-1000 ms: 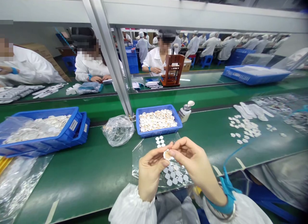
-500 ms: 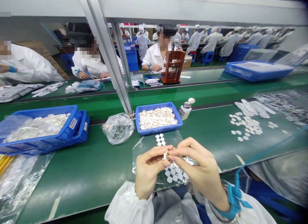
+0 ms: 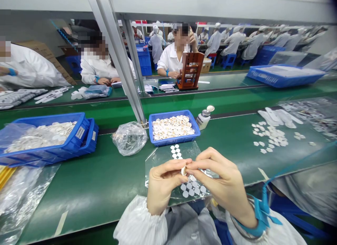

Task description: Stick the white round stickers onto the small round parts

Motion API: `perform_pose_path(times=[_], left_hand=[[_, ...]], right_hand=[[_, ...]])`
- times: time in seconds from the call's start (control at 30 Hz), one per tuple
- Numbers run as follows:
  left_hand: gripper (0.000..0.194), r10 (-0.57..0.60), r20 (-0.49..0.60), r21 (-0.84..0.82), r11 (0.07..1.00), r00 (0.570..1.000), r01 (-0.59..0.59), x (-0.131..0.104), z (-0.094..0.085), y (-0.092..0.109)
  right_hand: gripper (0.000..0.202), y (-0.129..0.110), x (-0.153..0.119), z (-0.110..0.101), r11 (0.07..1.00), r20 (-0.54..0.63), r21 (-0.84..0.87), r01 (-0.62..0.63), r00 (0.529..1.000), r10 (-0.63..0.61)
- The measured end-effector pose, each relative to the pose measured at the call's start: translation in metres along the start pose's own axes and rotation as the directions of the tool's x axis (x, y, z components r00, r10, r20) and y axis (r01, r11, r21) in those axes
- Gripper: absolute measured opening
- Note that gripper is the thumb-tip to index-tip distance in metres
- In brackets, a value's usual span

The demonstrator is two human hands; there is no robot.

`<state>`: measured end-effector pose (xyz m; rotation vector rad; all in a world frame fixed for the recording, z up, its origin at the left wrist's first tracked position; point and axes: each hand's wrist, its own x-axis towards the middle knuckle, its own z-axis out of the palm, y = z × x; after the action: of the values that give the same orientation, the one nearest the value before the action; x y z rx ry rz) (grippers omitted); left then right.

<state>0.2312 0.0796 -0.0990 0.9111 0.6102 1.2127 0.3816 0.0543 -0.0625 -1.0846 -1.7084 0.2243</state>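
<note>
One disc (image 3: 183, 170) is pinched by left hand (image 3: 161, 183) and right hand (image 3: 226, 181), apparently mid-handling; the next move calls for a light grip.

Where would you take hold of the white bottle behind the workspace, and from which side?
I'd grip the white bottle around its body, below the metal neck, coming from its right with the right hand. The small blue tray crowds its left side, while bare green surface lies to its right. The raised round lid makes the top a poor hold.
</note>
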Motion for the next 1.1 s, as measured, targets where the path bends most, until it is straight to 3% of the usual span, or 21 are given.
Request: perform_pose_path(times=[0.27,0.43,0.67,0.87,0.93,1.0,1.07,1.1], left_hand=[[0.022,-0.031,-0.006,0.030,0.999,1.000,0.031,0.000,-0.001,-0.001],[0.023,-0.053,-0.020,0.029,0.998,0.998,0.053,-0.003,0.002,0.000],[0.024,-0.043,-0.105,0.019,0.999,0.994,0.045,-0.003,0.008,-0.006],[0.023,-0.139,-0.099,-0.174,0.977,0.985,0.120,-0.001,0.018,-0.011],[0.023,-0.207,-0.121,-0.249,0.953,0.971,0.172,0.001,0.017,-0.014],[0.025,-0.255,-0.161,-0.296,0.934,0.953,0.200,0.004,0.009,-0.018],[0.027,-0.275,-0.211,-0.319,0.926,0.938,0.200,0.006,-0.003,-0.022],[0.026,-0.282,-0.244,-0.322,0.926,0.928,0.196,0.007,-0.011,-0.024]], right_hand=[[0.008,0.006,0.010,-0.009,0.992,0.186,0.078,-0.102,0.979,0.086],[0.009,0.006,0.013,-0.013,0.995,0.222,0.060,-0.081,0.973,0.066],[0.012,0.010,0.009,-0.005,0.995,0.162,-0.094,0.013,0.987,0.002],[0.012,0.007,0.002,0.003,0.950,-0.032,-0.249,0.190,0.978,-0.204],[0.012,0.009,-0.008,-0.003,0.971,-0.085,-0.194,0.142,0.983,-0.161],[0.011,0.018,-0.028,-0.015,0.993,-0.152,-0.113,0.022,0.988,-0.039],[0.007,0.038,-0.060,-0.032,0.975,-0.201,-0.115,-0.191,0.966,0.166],[0.006,0.050,-0.080,-0.041,0.926,-0.209,-0.176,-0.335,0.932,0.297]])
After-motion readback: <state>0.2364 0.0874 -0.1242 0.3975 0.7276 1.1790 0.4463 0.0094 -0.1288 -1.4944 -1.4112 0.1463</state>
